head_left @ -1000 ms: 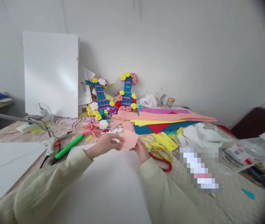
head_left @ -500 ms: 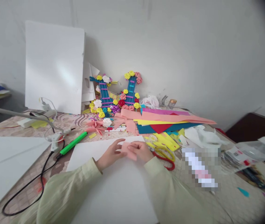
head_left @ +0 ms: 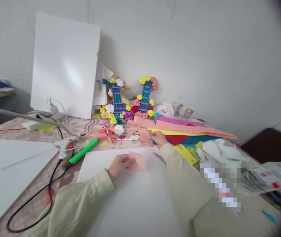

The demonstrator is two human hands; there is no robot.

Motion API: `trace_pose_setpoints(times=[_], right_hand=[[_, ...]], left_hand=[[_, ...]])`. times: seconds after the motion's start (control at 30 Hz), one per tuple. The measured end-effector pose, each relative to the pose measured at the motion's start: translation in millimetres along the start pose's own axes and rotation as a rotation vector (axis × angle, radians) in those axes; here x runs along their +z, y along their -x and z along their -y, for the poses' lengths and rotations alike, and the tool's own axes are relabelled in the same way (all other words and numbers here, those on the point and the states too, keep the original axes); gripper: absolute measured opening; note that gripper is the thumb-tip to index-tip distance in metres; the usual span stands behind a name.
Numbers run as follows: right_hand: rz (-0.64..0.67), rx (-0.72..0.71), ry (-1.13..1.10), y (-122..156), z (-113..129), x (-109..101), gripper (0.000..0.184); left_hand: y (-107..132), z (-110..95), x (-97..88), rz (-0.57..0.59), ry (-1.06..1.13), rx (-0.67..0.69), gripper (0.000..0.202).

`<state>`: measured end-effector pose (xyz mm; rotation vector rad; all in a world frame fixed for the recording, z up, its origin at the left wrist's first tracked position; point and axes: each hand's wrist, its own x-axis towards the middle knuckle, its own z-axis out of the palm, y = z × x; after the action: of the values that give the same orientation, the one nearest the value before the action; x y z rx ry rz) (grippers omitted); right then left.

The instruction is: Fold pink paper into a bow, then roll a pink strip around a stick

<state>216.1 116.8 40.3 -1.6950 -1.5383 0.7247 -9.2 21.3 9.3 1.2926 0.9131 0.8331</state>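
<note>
My left hand [head_left: 120,164] rests on a white sheet [head_left: 130,194] and pinches a small pink paper piece [head_left: 137,161] at its left edge. My right hand [head_left: 158,138] is stretched forward to the stack of coloured paper sheets [head_left: 180,129], its fingers curled around a pink strip [head_left: 144,134] hanging from the stack's near corner. Behind the stack stand two blue paper ladders decorated with paper roses [head_left: 130,98].
A glue gun [head_left: 65,145] with a black cord and a green marker [head_left: 83,151] lie to the left. A large white board [head_left: 66,65] leans on the wall. More white sheets [head_left: 4,168] lie at far left; crumpled white paper [head_left: 219,149] and packaging [head_left: 264,174] at right.
My right hand let go of the small pink piece and reached forward to the coloured stack. The left hand keeps the piece on the white sheet. The view shifted slightly.
</note>
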Motion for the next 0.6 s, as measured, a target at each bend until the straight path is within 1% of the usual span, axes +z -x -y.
trace_pose_setpoints(times=[0.07, 0.17, 0.47, 0.6], right_hand=[[0.025, 0.057, 0.042, -16, -4, 1, 0.029], [0.051, 0.115, 0.071, -29, -6, 8, 0.030], [0.065, 0.208, 0.002, -45, -9, 26, 0.030], [0.071, 0.237, -0.062, -48, -9, 30, 0.031]], left_hand=[[-2, 2, 0.2, -0.001, -0.015, 0.006, 0.035], [-5, 6, 0.8, 0.015, -0.017, 0.020, 0.035], [-7, 11, 0.3, 0.042, 0.016, 0.038, 0.037], [-8, 11, 0.1, 0.042, 0.036, 0.046, 0.036]])
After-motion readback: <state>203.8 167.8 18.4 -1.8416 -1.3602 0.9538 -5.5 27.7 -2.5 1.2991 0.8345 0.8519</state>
